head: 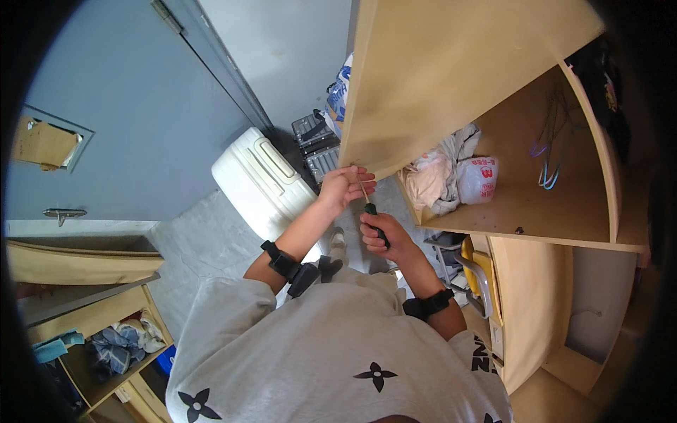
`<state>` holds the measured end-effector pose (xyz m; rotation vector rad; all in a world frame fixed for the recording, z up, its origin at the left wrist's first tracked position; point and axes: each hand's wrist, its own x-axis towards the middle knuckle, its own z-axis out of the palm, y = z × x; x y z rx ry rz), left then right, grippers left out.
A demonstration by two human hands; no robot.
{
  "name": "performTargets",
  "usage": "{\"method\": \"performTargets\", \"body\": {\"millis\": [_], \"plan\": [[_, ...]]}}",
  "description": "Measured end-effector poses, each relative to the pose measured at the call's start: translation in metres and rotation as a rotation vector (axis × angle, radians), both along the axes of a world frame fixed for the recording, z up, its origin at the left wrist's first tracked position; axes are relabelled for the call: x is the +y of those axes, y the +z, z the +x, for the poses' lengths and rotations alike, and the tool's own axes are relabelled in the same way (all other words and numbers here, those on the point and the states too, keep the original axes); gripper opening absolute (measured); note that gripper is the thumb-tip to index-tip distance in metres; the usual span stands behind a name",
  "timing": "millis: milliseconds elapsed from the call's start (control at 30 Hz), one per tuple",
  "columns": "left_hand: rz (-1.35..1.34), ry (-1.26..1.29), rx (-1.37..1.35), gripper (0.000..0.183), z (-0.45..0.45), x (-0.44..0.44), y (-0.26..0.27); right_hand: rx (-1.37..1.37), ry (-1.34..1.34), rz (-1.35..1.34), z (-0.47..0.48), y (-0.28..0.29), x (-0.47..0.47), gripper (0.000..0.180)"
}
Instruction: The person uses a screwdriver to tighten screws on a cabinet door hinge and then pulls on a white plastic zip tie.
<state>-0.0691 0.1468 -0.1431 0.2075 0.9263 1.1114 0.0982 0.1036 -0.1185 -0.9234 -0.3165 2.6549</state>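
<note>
My right hand (387,237) is closed around the dark green and black handle of a screwdriver (372,212). The shaft points up and away from me, towards the lower corner of a light wooden cabinet door (423,90) that stands open. My left hand (346,187) is beside the shaft, its fingers spread and the thumb and forefinger near the tip at the door's edge. Whether these fingers pinch the shaft or something small at the tip cannot be told. Right of the door, the wooden cabinet (521,206) holds crumpled cloth (433,182), a white plastic bag (477,180) and wire hangers (550,174).
A white suitcase (259,185) stands on the grey floor, with a dark ribbed case (320,158) behind it. Below the cabinet is a chair with a metal frame (478,280). A blue-grey door (143,116) is at left, above shelves with folded bedding (119,343).
</note>
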Motion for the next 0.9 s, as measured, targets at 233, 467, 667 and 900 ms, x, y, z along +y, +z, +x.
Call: {"method": "performTargets", "body": {"millis": [233,467,667,900], "plan": [[0.068,-0.089,0.078,0.027,-0.003,-0.003,-0.008,-0.683,0.127,0.643,-0.002,-0.013,-0.003,0.024],[0.071,-0.133,0.07,0.026,0.0,-0.005,-0.006,-1.189,0.131,1.396,-0.008,-0.019,-0.004,0.032],[0.054,-0.186,0.063,0.024,0.012,-0.016,-0.004,-1.218,0.082,1.423,-0.007,-0.022,-0.004,0.031],[-0.076,-0.057,0.016,0.02,0.017,-0.01,0.001,0.188,-0.142,-0.102,0.016,-0.032,-0.003,0.032]]}}
